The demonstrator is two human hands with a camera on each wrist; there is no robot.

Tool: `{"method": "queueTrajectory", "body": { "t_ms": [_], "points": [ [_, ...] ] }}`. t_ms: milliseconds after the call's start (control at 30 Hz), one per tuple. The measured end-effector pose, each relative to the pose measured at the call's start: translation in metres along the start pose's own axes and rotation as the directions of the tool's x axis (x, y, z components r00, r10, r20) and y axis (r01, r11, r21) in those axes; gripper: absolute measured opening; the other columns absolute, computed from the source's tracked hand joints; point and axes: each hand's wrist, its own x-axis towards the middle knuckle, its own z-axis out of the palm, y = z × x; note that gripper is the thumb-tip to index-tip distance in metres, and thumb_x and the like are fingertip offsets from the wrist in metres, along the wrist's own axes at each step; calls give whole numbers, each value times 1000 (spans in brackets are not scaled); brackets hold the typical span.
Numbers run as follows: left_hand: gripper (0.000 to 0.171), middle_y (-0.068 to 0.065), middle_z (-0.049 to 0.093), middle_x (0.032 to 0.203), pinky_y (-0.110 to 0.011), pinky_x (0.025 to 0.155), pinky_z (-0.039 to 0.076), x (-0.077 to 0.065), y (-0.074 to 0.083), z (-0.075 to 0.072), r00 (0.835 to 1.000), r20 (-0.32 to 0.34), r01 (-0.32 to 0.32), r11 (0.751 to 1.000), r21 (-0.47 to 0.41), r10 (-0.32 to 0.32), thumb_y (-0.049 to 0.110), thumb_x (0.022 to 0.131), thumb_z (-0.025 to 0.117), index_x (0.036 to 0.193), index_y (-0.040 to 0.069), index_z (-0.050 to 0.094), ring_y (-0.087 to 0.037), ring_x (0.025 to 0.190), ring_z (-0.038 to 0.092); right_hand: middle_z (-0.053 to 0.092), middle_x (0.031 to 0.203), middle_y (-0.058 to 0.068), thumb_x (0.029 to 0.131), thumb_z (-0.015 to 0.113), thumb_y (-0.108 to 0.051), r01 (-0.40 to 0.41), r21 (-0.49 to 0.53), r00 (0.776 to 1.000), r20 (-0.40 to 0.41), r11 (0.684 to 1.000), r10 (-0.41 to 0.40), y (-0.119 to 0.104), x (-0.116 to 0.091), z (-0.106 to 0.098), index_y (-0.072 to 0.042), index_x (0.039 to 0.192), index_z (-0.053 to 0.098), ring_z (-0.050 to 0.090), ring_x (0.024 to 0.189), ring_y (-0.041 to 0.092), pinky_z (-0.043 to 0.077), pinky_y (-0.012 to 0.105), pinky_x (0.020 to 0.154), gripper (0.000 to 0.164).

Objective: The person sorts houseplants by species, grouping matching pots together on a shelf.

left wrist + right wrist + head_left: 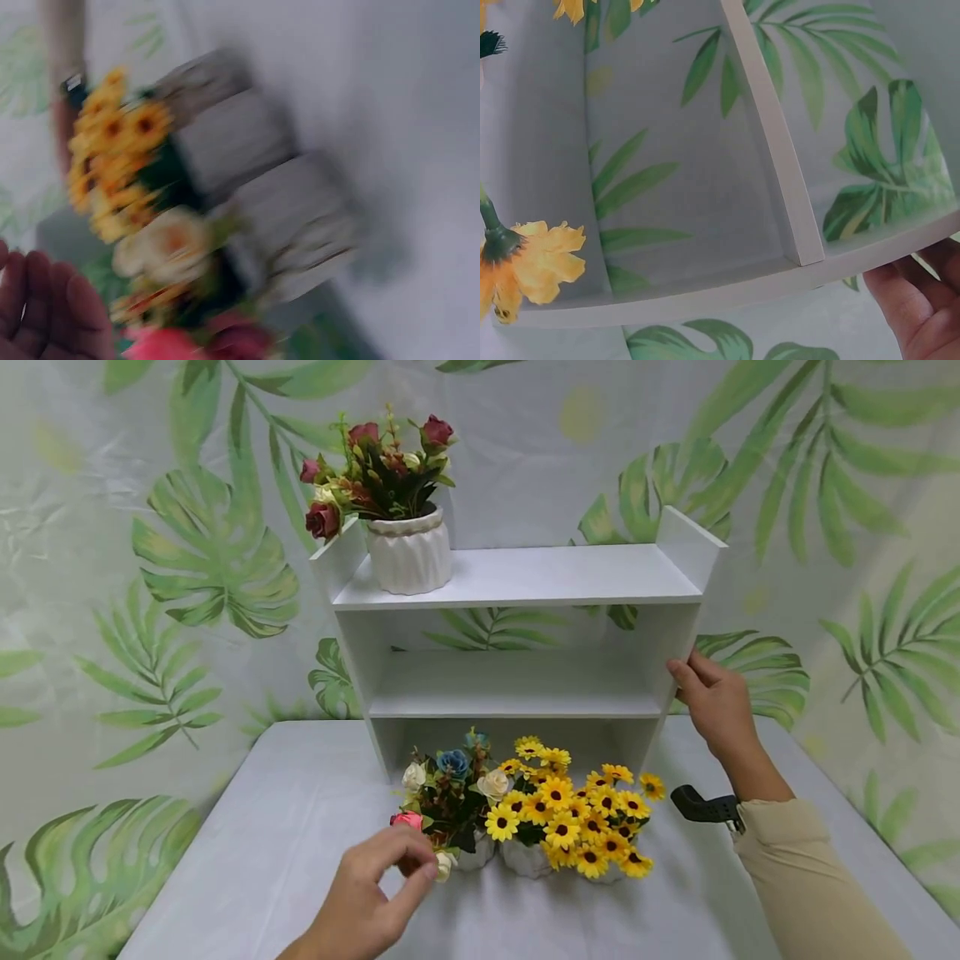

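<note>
A white three-tier shelf stands on the table. My right hand holds the edge of its right side panel, with the thumb at the front edge; the right wrist view shows the fingers at that panel. My left hand is in front of a potted bunch of artificial roses in blue, cream and pink. Its fingers are loosely bent near the pink rose and hold nothing. Beside the roses stand white pots of yellow sunflowers. The left wrist view shows the white pots in a row, blurred.
A white ribbed pot of dark red roses sits at the left end of the top shelf. The flower pots stand on the white-covered table before the bottom tier. A leaf-patterned cloth hangs behind.
</note>
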Motion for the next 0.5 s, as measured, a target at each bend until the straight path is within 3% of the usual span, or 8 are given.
{"method": "queueTrajectory", "body": {
  "t_ms": [33,67,100,167,233,267,400,500],
  "points": [
    [18,2,66,86,-17,62,52,-8,-5,4,995,82,61,998,5,-61,-2,88,68,92,16,65,0,74,57,36,158,14,102,43,-49,-1,-1,1000,1,1000,1,-1,0,0,-23,154,28,48,136,41,48,44,98,60],
    [13,2,66,88,-18,62,51,-14,-10,8,974,171,150,989,17,-151,4,90,68,94,16,65,1,75,56,36,158,14,102,43,-49,-1,-1,1000,1,1000,1,-1,1,0,-23,154,28,48,136,41,48,45,98,60],
    [8,3,66,91,-19,62,50,-19,-14,12,937,250,238,970,53,-243,11,92,68,97,17,66,0,76,57,37,158,14,102,44,-49,-2,-2,1000,1,1000,2,-2,2,-1,-23,154,29,49,136,40,48,44,98,60],
    [14,0,66,100,-24,63,51,-23,-23,17,829,365,397,905,152,-424,22,92,69,103,14,66,-5,81,60,37,157,14,102,44,-50,-4,-1,1000,-4,1000,4,-4,3,-1,-23,154,30,49,135,40,48,45,98,60],
    [33,-7,65,113,-33,68,54,-22,-31,22,719,400,509,822,254,-569,31,91,69,115,8,65,-16,90,64,38,157,15,102,44,-49,-1,4,1000,-13,1000,2,-6,3,0,-22,154,31,49,135,40,47,45,99,60],
    [42,-12,64,120,-39,73,56,-22,-35,25,690,388,539,792,287,-611,32,91,69,121,4,63,-23,97,66,39,157,15,102,45,-49,-1,8,1000,-16,1000,1,-7,3,0,-21,153,33,49,135,40,47,45,99,60],
    [69,-31,49,142,-62,94,50,-24,-50,34,653,310,612,722,323,-692,34,89,70,140,-8,48,-45,125,55,39,157,14,102,45,-48,1,20,1000,-11,1000,-1,-9,3,3,-21,153,33,48,137,39,47,48,101,60],
    [82,-36,40,148,-64,103,43,-28,-57,40,669,266,622,718,312,-694,36,87,72,146,-10,38,-49,133,46,39,157,14,102,45,-49,-2,23,1000,-7,1000,2,-9,4,3,-22,154,33,48,137,39,47,49,101,60]
  ]
}}
